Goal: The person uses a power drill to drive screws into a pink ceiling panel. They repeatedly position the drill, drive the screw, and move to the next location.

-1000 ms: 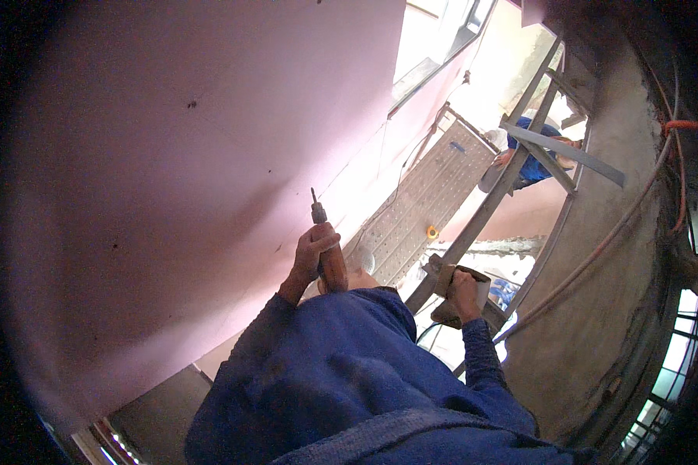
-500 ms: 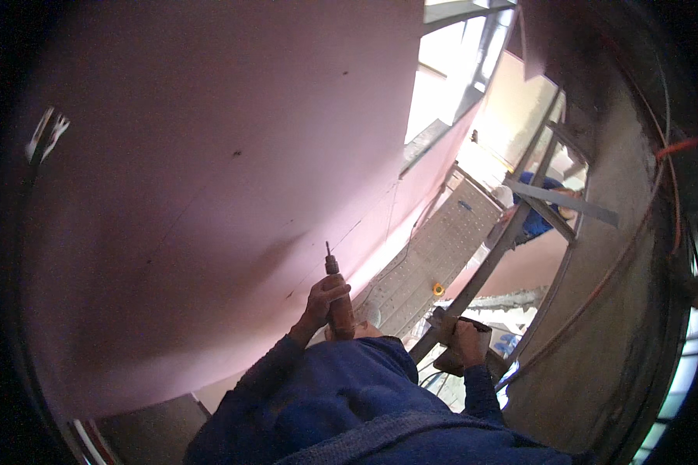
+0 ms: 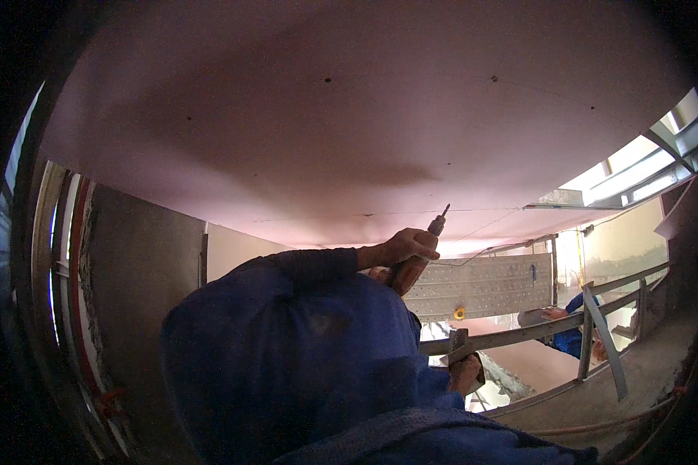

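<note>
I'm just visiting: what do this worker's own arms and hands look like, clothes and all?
The left arm wears a long, dark blue sleeve ending near the wrist. The left hand and right hand wear no gloves. The right sleeve, also blue, shows less clearly.

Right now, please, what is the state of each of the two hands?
Left hand: closed, holding an orange power drill.
Right hand: near the metal rail; its grip cannot be told clearly.
</note>
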